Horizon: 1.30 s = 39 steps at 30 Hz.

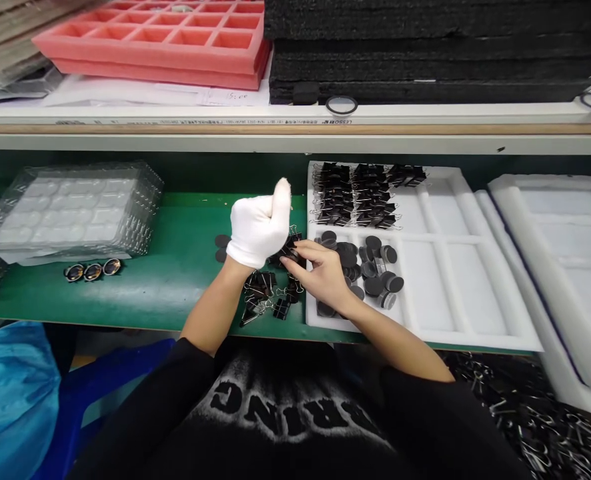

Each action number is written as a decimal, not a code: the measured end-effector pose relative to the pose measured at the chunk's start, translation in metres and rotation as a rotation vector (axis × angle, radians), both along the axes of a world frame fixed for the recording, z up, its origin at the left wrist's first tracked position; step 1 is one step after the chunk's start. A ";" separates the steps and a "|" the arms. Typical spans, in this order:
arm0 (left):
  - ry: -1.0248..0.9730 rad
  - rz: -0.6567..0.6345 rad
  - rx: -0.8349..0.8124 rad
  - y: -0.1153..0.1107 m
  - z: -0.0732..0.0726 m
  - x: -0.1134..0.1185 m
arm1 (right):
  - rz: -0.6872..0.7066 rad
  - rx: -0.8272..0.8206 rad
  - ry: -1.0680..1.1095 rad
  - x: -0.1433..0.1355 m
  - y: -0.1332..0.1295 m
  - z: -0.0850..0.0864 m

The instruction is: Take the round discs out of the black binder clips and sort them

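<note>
Gloved left hand (259,228) closed, thumb up — bare right hand (323,272) pinching a dark piece (290,253).
Green bench (175,233) open centre-left; shelf edge (425,122), upper frame — "LESSO".

open green tabletop (180,230), loose clips (261,285) alongside

A pink foam tray (150,59) and stacked black slabs (425,57) sit on a shelf (200,143); blue fabric (15,400) shows lower left.

Dark piece (290,255): small, roundish, partly hidden, tilt unclear. Binder clips (261,284): black, silver wire handles, jumbled at mixed angles on green tabletop (175,283), mostly 6 to 8 o'clock from the piece; 1 clip (281,307) near 6 o'clock.
</note>
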<state>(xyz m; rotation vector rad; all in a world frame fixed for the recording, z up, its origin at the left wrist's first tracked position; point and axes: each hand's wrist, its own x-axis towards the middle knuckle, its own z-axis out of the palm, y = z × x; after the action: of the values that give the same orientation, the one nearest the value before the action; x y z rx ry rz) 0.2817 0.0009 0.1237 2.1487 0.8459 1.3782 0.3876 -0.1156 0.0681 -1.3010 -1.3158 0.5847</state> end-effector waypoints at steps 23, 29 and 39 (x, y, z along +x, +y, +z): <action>0.512 -0.150 -0.189 -0.037 -0.012 -0.018 | -0.094 -0.220 0.794 0.042 -0.002 0.006; 0.619 0.026 0.316 -0.052 -0.033 0.006 | -0.092 -0.242 0.844 0.025 -0.019 0.005; 0.707 -0.121 0.335 -0.021 -0.023 -0.074 | -0.505 -0.263 -0.079 0.253 -0.018 0.010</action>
<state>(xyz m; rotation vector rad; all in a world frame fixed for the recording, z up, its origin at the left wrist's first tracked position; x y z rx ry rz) 0.2079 -0.0203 0.1007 2.9621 0.7288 0.7197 0.6401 -0.1337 0.0778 -1.8123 -0.9352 0.3585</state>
